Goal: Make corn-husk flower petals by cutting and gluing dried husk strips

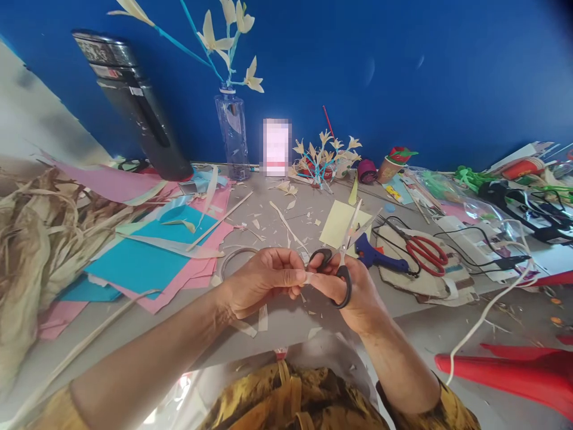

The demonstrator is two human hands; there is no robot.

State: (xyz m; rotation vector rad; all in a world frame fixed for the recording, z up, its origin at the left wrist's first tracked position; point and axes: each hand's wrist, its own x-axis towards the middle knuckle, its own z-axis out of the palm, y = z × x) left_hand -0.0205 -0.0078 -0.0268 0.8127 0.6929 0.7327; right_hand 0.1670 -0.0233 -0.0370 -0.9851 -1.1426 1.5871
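Observation:
My left hand [273, 276] is closed, its thumb and fingers pinching a small pale piece [308, 277] that looks like dried husk. Scissors [344, 251] with black handles hang on my right hand [351, 286], their blades apart and pointing up and away from me. My right thumb runs through one handle loop, and its tip comes close to the pale piece at the left fingertips. Both hands meet above the grey table, in front of my body. Most of the pale piece is hidden by the fingers.
Blue paper sheets [138, 263] and dried husks [27, 239] lie at left. Behind stand a bottle with husk flowers [231, 131], a black flask [134, 107] and a small flower bunch [320, 164]. A blue glue gun [380, 255], red-handled scissors [427, 254] and cables are at right.

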